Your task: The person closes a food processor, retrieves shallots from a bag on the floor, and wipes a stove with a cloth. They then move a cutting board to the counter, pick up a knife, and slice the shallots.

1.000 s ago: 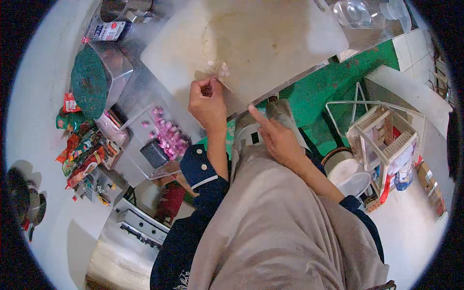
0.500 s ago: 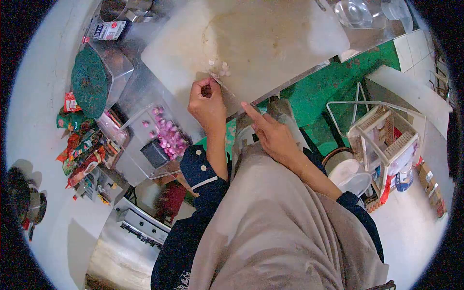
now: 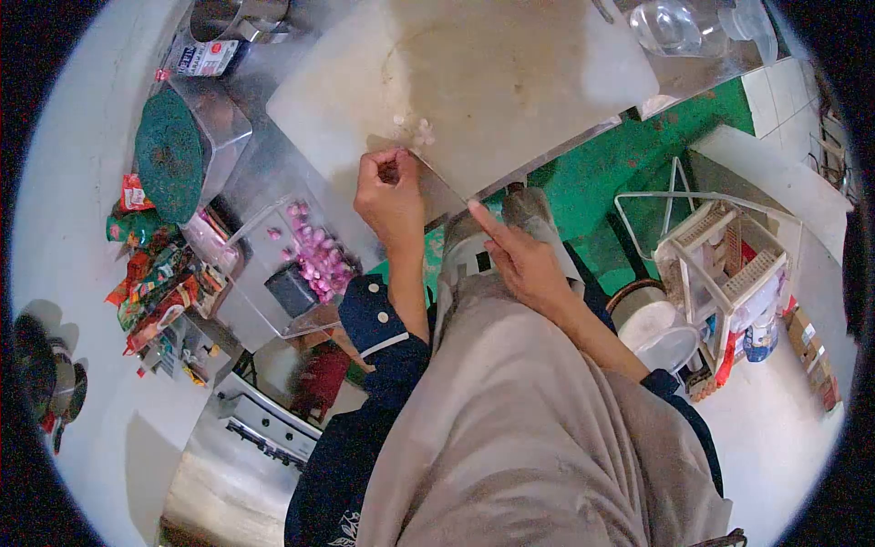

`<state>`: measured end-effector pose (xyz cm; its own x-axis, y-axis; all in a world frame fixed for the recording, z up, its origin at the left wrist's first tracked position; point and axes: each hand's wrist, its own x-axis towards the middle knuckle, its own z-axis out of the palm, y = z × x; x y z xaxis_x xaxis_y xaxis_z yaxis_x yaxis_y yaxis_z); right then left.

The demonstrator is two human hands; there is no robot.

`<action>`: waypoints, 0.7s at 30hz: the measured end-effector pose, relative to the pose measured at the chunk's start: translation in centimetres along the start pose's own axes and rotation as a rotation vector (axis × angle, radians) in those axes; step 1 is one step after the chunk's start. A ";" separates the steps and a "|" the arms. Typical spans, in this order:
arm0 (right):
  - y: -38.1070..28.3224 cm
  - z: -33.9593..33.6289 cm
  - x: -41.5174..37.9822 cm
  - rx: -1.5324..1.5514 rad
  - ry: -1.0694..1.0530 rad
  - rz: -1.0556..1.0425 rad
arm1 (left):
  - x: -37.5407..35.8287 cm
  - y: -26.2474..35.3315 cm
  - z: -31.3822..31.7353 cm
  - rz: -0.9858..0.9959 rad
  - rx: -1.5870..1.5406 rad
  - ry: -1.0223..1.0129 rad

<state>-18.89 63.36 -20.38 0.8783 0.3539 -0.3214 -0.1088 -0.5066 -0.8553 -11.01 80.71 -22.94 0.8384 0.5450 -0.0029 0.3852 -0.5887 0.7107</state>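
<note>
A grey worktop (image 3: 269, 150) carries a big pale cutting board (image 3: 538, 82), its near corner toward the person. A clear tub (image 3: 255, 296) stands to the left of the board, with a heap of pink-purple bulbs (image 3: 319, 260) inside and a dark block (image 3: 292, 290) against the heap.

The right hand (image 3: 530, 273) sits beyond the board's near corner, its fingers curled except for the forefinger (image 3: 486, 221), which points straight out along a thin knife (image 3: 440, 175). The handle is hidden in the grip, and the blade shows nearly edge-on, reaching over the board toward the other hand.

The left hand (image 3: 392, 196) is at the board's near-left edge, fingers folded and rounded, thumb and forefinger closed tip to tip beside the blade's far end. Whatever lies between these tips is too small to tell. Just beyond them, a few pale cut pieces (image 3: 422, 134) lie loosely together on the board.
</note>
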 end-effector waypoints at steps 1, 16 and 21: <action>0.1 0.0 0.0 -0.004 -0.009 0.008 | 0.0 0.0 0.0 -0.005 0.022 -0.002; -1.7 0.4 2.6 -0.219 -0.098 0.067 | 0.0 -0.3 -0.1 -0.036 0.022 -0.021; -1.5 -0.3 1.8 -0.184 -0.157 0.138 | 0.1 0.6 -0.5 -0.043 0.015 -0.036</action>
<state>-17.06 64.54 -19.54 0.7766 0.3816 -0.5013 -0.1235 -0.6880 -0.7151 -10.90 80.69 -22.18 0.8346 0.5478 -0.0587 0.4261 -0.5742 0.6991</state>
